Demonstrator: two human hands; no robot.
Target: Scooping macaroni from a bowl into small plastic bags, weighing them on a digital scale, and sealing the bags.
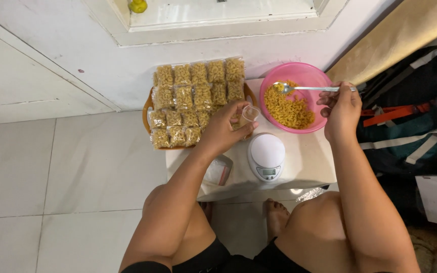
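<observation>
Head view: right hand (341, 108) grips a spoon (304, 88) of pasta over the pink bowl (319, 76); left hand (226, 126) pinches a small bag (250, 113) open beside it. Tilting the spoon could scatter pasta near the scale (266, 155).

Glossy pink plastic bowl (299, 76), shiny metal spoon (304, 88), clear, seemingly plastic pouch (249, 113), smooth white scale (266, 156)

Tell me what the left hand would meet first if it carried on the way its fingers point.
Probably the pink bowl: the left hand, holding a small clear bag, points right and slightly up toward its near rim. Depth is unclear, so it might pass above.
</observation>
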